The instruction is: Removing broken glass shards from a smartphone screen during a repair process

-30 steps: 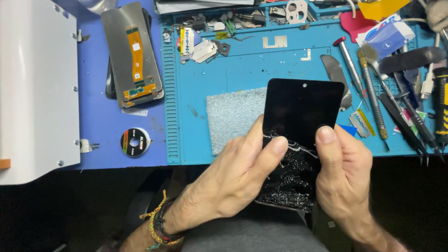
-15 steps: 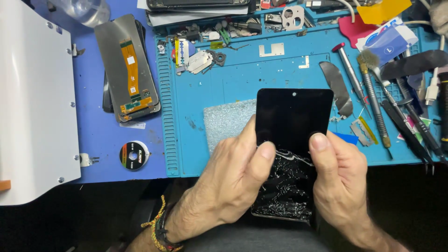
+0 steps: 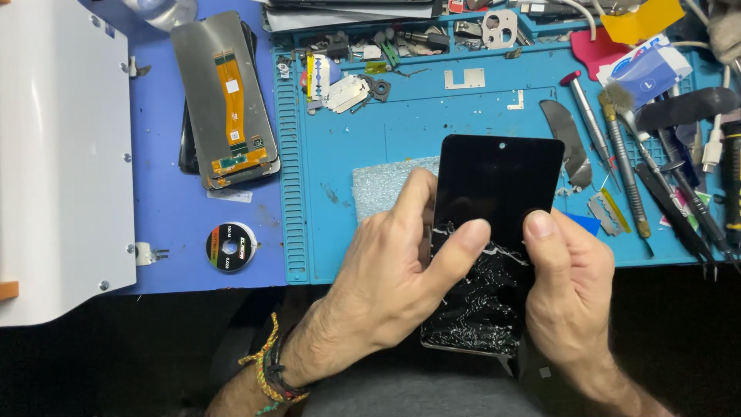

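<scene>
Black glass, shattered across its lower half: the phone screen (image 3: 494,232) is held above the near edge of the blue mat (image 3: 432,116), over the person's lap. The left hand (image 3: 397,282) grips its left edge, thumb pressed flat on the cracked area, fingers curled behind and out of sight. The right hand (image 3: 567,286) clasps the right edge, thumb on the glass, its fingers hidden too. The screen's lower right corner vanishes behind that palm. A foam pad (image 3: 382,185) lies on the mat, partly covered by the screen and the left hand. Further left rests a display panel (image 3: 228,100) with an orange flex strip. Tools (image 3: 664,177) crowd the right side, several cut off by the frame edge.
</scene>
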